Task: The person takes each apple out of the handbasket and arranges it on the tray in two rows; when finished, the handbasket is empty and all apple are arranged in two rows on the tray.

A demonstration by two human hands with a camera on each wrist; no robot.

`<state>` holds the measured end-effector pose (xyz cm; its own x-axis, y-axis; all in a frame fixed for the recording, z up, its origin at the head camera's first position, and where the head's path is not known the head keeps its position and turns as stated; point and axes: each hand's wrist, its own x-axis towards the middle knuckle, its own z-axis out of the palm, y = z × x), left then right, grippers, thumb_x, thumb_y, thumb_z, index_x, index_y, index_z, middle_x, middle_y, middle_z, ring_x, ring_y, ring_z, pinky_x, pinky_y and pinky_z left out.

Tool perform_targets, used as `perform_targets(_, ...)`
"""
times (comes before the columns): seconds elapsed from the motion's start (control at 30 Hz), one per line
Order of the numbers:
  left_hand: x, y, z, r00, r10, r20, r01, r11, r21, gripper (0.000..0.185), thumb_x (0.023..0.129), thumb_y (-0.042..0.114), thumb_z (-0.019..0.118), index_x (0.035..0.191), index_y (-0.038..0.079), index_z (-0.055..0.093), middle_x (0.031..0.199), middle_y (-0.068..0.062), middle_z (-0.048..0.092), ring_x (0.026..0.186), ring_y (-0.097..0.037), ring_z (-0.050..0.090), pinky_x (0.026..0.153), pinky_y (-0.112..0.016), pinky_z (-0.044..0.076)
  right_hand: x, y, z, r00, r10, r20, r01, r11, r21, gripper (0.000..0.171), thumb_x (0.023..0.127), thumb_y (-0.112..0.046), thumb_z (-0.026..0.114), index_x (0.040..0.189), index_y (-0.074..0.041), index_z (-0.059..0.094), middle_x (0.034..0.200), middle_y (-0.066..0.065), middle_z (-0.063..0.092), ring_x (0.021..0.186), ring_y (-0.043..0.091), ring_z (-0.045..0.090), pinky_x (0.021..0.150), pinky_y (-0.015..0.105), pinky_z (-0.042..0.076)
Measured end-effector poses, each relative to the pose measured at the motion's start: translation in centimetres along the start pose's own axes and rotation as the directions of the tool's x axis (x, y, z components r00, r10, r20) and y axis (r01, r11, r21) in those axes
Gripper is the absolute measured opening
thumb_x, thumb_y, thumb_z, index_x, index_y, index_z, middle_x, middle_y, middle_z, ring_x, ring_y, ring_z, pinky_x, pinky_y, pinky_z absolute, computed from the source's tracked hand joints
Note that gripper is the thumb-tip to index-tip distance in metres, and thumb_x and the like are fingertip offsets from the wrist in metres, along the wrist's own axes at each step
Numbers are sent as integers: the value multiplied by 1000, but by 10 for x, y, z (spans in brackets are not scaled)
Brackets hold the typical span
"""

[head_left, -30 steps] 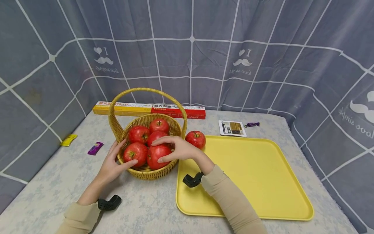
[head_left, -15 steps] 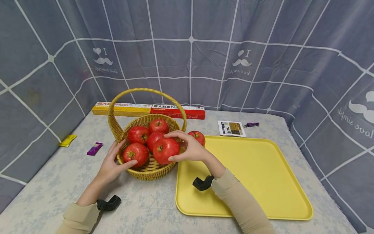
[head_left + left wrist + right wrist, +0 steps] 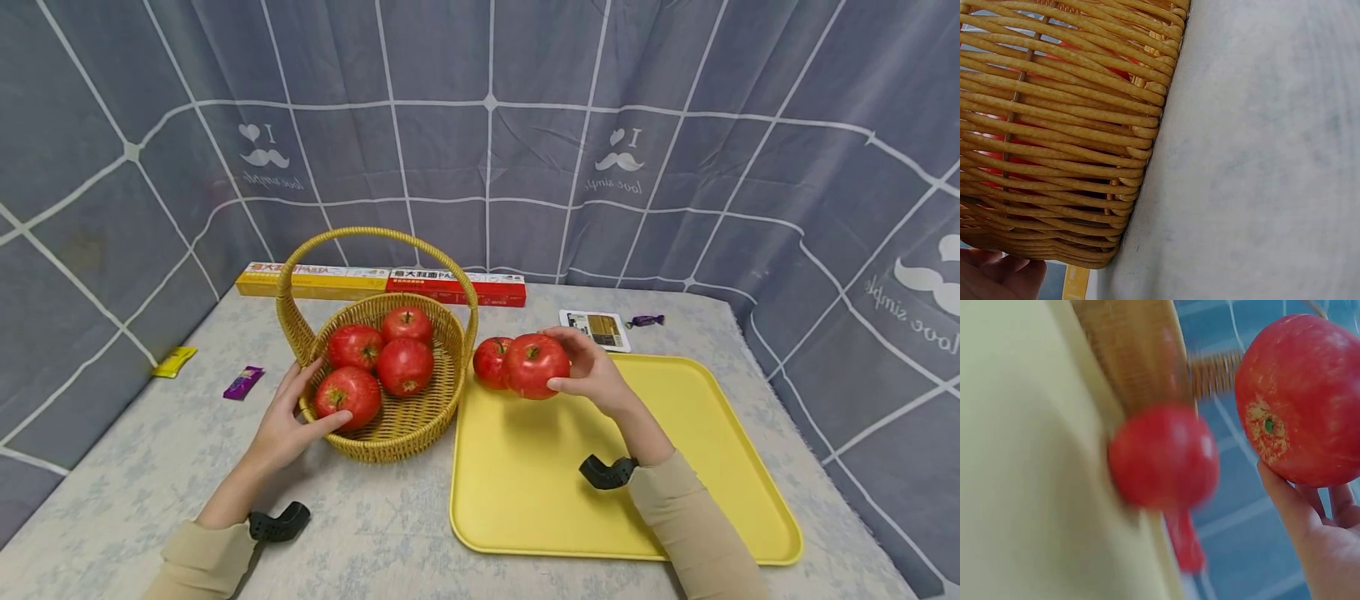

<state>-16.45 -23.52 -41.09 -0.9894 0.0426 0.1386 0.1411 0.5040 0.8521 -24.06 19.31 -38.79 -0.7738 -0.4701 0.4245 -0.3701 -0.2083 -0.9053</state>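
Observation:
My right hand (image 3: pixel 596 375) holds a red apple (image 3: pixel 536 367) above the yellow tray (image 3: pixel 622 492); in the right wrist view, fingers and thumb support that apple (image 3: pixel 1304 400) from one side. Another apple (image 3: pixel 489 363) rests at the tray's far left corner, partly behind the held one. My left hand (image 3: pixel 288 427) grips the left rim of the wicker basket (image 3: pixel 420 417), with the thumb reaching over the rim beside an apple (image 3: pixel 347 397). Several red apples lie in the basket. The left wrist view shows the woven side (image 3: pixel 1054 137) close up, with fingertips below it.
The basket's tall handle (image 3: pixel 375 231) arches above the apples. Behind stand a yellow pasta box (image 3: pixel 315 285) and a red one (image 3: pixel 457 290). A white-and-brown packet (image 3: pixel 596 329) and a purple candy (image 3: pixel 647 320) lie behind the tray. Purple (image 3: pixel 243 382) and yellow (image 3: pixel 175 362) wrapped sweets lie left.
My right hand has lifted an apple from the front of the basket and carried it right, over the tray. The left hand stays at the basket's rim.

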Motion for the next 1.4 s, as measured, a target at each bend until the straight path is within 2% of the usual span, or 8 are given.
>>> perform_targets(0.17, 0, -1, 0, 1000, 3, 3, -3, 1000, -10, 88, 81, 25, 73, 151, 12, 21, 154, -20, -6, 138, -46, 2, 99, -70, 19, -22, 10, -40, 981, 76, -178, -83, 996, -33, 59, 78, 12, 65, 131, -4, 47, 121, 1, 49, 111, 14, 48, 87, 24, 49)
perform_targets(0.3, 0, -1, 0, 1000, 1, 4, -1, 1000, -13, 87, 82, 25, 73, 151, 12, 21, 154, -20, -7, 138, -47, 2, 99, -70, 20, -31, 18, -62, 960, 134, -247, -166, 980, -113, 59, 80, 14, 60, 135, -3, 44, 121, -2, 48, 111, 11, 49, 87, 21, 48)
perform_targets(0.47, 0, -1, 0, 1000, 1, 2, -1, 1000, -11, 88, 81, 25, 73, 151, 12, 22, 154, -20, -6, 138, -46, 2, 99, -70, 20, -35, 25, -73, 940, 184, -287, -240, 955, -172, 58, 82, 10, 61, 136, 0, 43, 121, -6, 48, 109, 8, 49, 87, 18, 46)
perform_targets(0.73, 0, 0, 0, 1000, 6, 0, -6, 1000, 6, 89, 80, 26, 74, 151, 14, 22, 155, -19, -5, 138, -46, 2, 99, -71, 17, -39, 37, -81, 931, 197, -308, -255, 954, -159, 67, 79, 0, 71, 136, 9, 36, 120, -2, 49, 106, 12, 49, 85, 18, 48)
perform_targets(0.9, 0, 0, 0, 1000, 16, -1, -16, 1000, 4, 89, 80, 25, 75, 151, 13, 22, 155, -18, -3, 138, -45, 4, 99, -70, 18, -40, 40, -86, 912, 239, -334, -302, 942, -150, 69, 78, 4, 70, 136, 7, 33, 120, -3, 46, 107, 10, 46, 86, 16, 45)
perform_targets(1.0, 0, 0, -1, 1000, 10, 0, -10, 1000, 9, 89, 80, 26, 74, 151, 13, 22, 155, -19, -4, 138, -45, 3, 99, -71, 18, -41, 38, -88, 908, 276, -315, -343, 922, -181, 71, 78, 8, 67, 139, 5, 30, 127, 4, 43, 114, 13, 41, 90, 16, 42)
perform_targets(1.2, 0, 0, -1, 1000, 2, 0, -2, 1000, 21, 88, 81, 28, 74, 151, 13, 22, 155, -20, -5, 138, -46, 2, 98, -72, 17, -40, 34, -89, 903, 332, -272, -399, 883, -249, 73, 80, 4, 68, 142, 1, 30, 142, 22, 32, 130, 32, 29, 109, 43, 27)
perform_targets(1.4, 0, 1, -1, 1000, 5, 2, -5, 1000, 22, 89, 81, 28, 74, 151, 13, 22, 155, -20, -4, 138, -46, 3, 98, -72, 17, -40, 27, -85, 905, 332, -265, -404, 864, -299, 73, 81, 1, 68, 143, 2, 28, 142, 25, 32, 131, 40, 28, 107, 57, 22)
